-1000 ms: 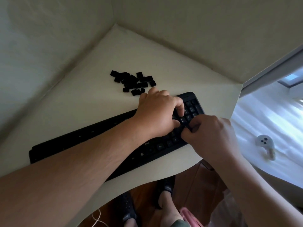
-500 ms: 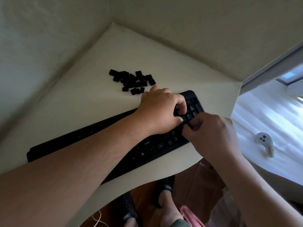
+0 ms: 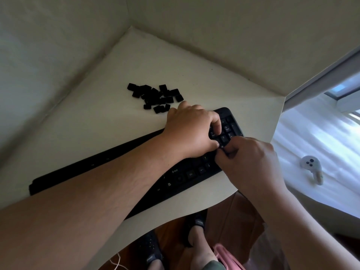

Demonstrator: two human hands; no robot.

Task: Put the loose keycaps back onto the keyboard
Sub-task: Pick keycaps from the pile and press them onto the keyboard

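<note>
A black keyboard [image 3: 93, 163] lies slantwise across the cream table [image 3: 97, 121]. Several loose black keycaps [image 3: 155, 97] are heaped on the table behind it. My left hand [image 3: 191, 129] rests curled on the keyboard's right end, index fingertip down on the number pad, thumb tip at the pad's near side. My right hand [image 3: 251, 160] comes in from the right, its fingertips pinched together against my left thumb over the number pad. A small dark keycap seems to sit in that pinch, mostly hidden by the fingers.
Two pale walls meet in a corner behind the table. The table's right edge [image 3: 276, 123] drops off to a bed with a white sheet and a small white object [image 3: 309, 164]. My feet in dark sandals [image 3: 196, 223] stand on the wooden floor below the front edge.
Both hands have stayed at the number pad. My right fingertips have closed in a little against my left thumb. The heap of keycaps has not moved.
</note>
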